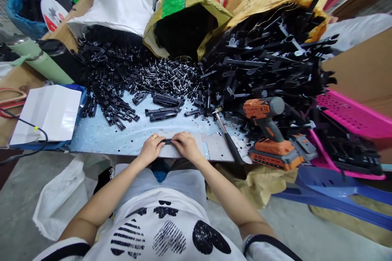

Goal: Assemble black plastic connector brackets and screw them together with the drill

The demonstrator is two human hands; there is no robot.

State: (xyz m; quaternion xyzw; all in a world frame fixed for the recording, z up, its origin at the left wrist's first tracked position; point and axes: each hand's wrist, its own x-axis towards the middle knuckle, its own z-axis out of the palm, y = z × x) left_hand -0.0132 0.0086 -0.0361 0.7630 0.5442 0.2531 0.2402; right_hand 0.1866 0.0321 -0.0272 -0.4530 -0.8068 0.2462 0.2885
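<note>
My left hand (151,147) and my right hand (187,146) meet at the near edge of a pale blue worktop (122,132). Both pinch the same small black plastic part (167,141), which lies between their fingertips on a grey plate (211,147). A ring shows on my left hand. Just beyond lie a few long black plastic bars (162,112) and a spread of small black pins (165,75).
An orange cordless drill (269,130) and a hammer (226,134) lie to the right. Heaps of black parts (269,57) spill from open sacks (186,4) at the back. A white box (45,114), green bottle (39,61) and scissors sit left. A pink crate (352,118) stands right.
</note>
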